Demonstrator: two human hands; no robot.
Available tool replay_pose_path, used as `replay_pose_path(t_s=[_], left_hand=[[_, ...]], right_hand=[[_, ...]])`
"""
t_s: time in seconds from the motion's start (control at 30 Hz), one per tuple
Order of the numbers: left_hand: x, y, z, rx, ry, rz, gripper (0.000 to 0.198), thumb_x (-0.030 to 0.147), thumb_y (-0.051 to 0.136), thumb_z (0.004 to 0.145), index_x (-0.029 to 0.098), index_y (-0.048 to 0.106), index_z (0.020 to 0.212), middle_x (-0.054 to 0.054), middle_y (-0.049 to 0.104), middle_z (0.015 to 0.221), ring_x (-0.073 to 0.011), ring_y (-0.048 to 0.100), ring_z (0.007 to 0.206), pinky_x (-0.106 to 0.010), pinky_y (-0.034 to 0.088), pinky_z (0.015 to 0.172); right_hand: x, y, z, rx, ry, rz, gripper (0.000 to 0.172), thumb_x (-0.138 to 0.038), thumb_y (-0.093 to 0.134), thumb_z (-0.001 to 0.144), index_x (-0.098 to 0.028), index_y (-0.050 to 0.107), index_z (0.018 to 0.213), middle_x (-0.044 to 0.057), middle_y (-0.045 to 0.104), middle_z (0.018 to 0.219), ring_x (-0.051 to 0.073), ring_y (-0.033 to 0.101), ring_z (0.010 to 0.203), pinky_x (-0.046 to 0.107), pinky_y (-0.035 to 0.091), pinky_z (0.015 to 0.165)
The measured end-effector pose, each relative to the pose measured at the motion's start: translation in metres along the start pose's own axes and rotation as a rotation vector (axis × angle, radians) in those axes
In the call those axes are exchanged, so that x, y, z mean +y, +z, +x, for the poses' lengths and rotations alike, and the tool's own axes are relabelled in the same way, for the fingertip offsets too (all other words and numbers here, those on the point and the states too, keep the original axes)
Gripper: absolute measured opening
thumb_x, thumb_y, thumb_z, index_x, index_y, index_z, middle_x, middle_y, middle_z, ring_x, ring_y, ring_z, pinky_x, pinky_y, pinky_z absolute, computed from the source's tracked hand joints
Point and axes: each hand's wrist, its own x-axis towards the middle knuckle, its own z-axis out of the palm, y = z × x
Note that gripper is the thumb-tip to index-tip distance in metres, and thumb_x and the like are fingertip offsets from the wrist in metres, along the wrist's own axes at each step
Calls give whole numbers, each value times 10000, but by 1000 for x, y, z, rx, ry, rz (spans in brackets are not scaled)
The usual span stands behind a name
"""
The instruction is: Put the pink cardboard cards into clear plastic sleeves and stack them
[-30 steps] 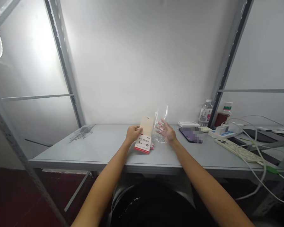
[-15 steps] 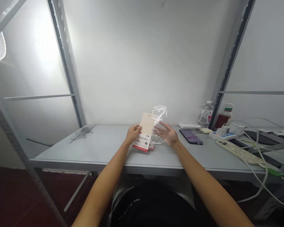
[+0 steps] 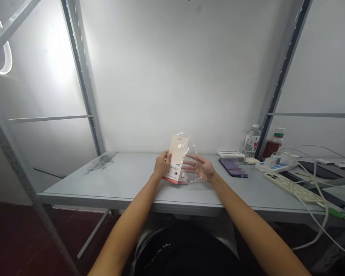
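Observation:
My left hand (image 3: 163,164) is closed on the left edge of a flat ruler set packet (image 3: 178,151), its thumb on the front. The packet is cream above and white below, with printed Chinese text and a red strip at its lower end. It is tilted upright over the table. A clear plastic bag (image 3: 193,147) lies over and beside the packet's right side. At the right, my right hand (image 3: 202,168) has its fingers stretched apart towards the packet, with the bag's film around them. Another red-edged piece (image 3: 183,181) shows low behind the packet.
On the grey table (image 3: 126,180), a dark tangled heap (image 3: 101,163) lies at left. Rightward are a phone (image 3: 232,167), a white case (image 3: 230,154), a water bottle (image 3: 252,142), a red-brown jar (image 3: 273,143), a power strip (image 3: 276,164), a cream keyboard (image 3: 294,188) and loose white cables (image 3: 323,214).
The plastic bag has moved left and now overlaps the packet's upper part. My right hand has shifted slightly left and down, its fingers nearer the packet. My left hand still holds the packet.

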Motion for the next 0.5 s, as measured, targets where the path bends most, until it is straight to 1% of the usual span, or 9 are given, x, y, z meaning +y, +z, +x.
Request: replay_pose_path(t_s=[0.13, 0.3, 0.5], left_hand=[[-1, 0, -1, 4, 23, 29, 327, 403, 358, 848, 203, 572, 993, -9, 594, 672, -111, 483, 547, -224, 335, 507], [0, 0, -1, 30, 13, 35, 339, 417, 355, 846, 196, 586, 957, -5, 568, 626, -109, 451, 508, -227, 315, 494], [1, -1, 0, 10, 28, -9, 325, 407, 364, 841, 205, 586, 964, -12, 587, 665, -113, 471, 533, -225, 335, 509]], right_hand=[[-1, 0, 0, 5, 19, 0, 455, -441, 237, 882, -181, 473, 1171, 127, 642, 1039, 259, 640, 882, 473, 421, 858], [2, -1, 1, 27, 19, -30, 475, -457, 230, 880, -172, 470, 1176, 137, 636, 1048, 264, 649, 846, 459, 444, 810], [2, -5, 2, 42, -10, -54, 476, -453, 219, 882, -162, 502, 1131, 138, 656, 998, 266, 651, 836, 418, 460, 766]])
